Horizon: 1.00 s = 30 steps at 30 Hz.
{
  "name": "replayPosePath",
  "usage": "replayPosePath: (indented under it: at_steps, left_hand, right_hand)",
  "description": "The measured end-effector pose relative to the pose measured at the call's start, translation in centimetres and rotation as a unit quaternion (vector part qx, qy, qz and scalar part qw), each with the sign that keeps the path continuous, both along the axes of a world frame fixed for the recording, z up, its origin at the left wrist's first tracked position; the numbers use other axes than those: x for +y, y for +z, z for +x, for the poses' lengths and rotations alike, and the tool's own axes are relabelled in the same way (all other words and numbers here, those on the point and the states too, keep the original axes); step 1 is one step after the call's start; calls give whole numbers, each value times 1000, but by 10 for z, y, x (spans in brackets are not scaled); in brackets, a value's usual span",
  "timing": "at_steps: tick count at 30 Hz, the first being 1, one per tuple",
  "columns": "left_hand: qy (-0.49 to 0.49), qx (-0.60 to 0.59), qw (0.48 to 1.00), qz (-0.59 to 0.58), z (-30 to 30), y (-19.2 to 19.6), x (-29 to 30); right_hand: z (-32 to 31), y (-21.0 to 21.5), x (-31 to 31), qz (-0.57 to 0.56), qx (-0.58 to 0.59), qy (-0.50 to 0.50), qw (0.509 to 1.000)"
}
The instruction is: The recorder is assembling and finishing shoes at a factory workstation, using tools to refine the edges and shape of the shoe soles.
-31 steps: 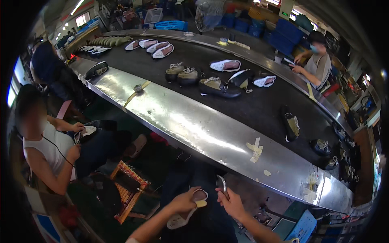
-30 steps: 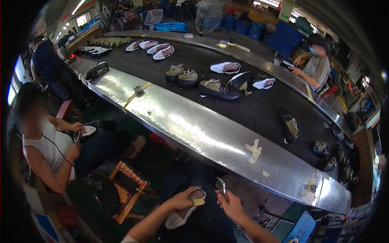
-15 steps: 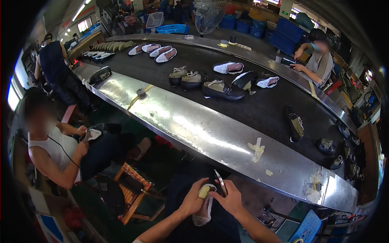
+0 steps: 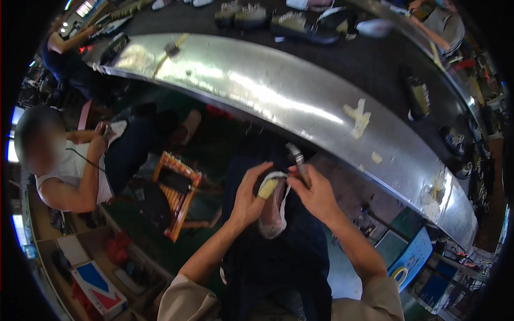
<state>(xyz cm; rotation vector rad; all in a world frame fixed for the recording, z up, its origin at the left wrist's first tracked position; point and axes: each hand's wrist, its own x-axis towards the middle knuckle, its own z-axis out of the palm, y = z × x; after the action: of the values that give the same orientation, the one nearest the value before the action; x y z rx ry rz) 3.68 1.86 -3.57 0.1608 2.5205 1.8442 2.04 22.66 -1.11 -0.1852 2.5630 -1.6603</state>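
Note:
Over my lap, a shoe upper [image 4: 276,207] lies bottom up, with a brown sole and a white rim folded around it. My left hand [image 4: 249,195] grips its left side, with a yellow wrap [image 4: 269,188] on the thumb. At the shoe's upper right end, my right hand [image 4: 316,195] is closed around a slim metal hand tool [image 4: 299,158]. Its shiny curved end points up and away from me. The palm hides much of the tool, so its exact kind is unclear. My right thumb and fingers are at the white rim.
A long metal-edged bench [image 4: 257,85] curves ahead, with several dark shoes [image 4: 297,24] on its black surface. To the left sits a person [image 4: 77,171] in a white top, beside a woven-seat stool [image 4: 176,198]. A blue perforated stool [image 4: 412,257] with a tape roll [image 4: 399,275] stands right.
The view has tipped downward, showing more of my arms and lap. My right hand's tool has turned slightly against the shoe's rim. My left hand keeps its hold on the shoe upper.

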Motion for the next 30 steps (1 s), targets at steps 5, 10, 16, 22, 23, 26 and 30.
replayPosePath:
  at_steps: [5, 10, 16, 22, 23, 26, 30]
  left_hand:
    - [52, -89, 994, 19, 8, 10, -13]
    - [34, -87, 995, 34, 26, 14, -12]
    - [31, -48, 998, 33, 37, 17, -12]
    - [7, -122, 981, 151, 26, 12, -15]
    - [-9, -174, 960, 220, 22, 11, -14]
    - [-33, -141, 972, 182, 0, 5, 7]
    - [-4, -158, 970, 184, -4, -59, 6]
  right_hand:
    - [49, 28, 4, -175, -320, 131, 922]
    - [47, 26, -8, -234, -355, 116, 897]
    - [73, 16, -19, 53, -134, 112, 983]
    - [65, 25, -25, 45, -199, 122, 971]
    - [65, 27, -26, 46, -194, 118, 973]
    - [61, 25, -25, 210, -85, 98, 969]
    - [60, 6, -3, 125, -171, 148, 966]
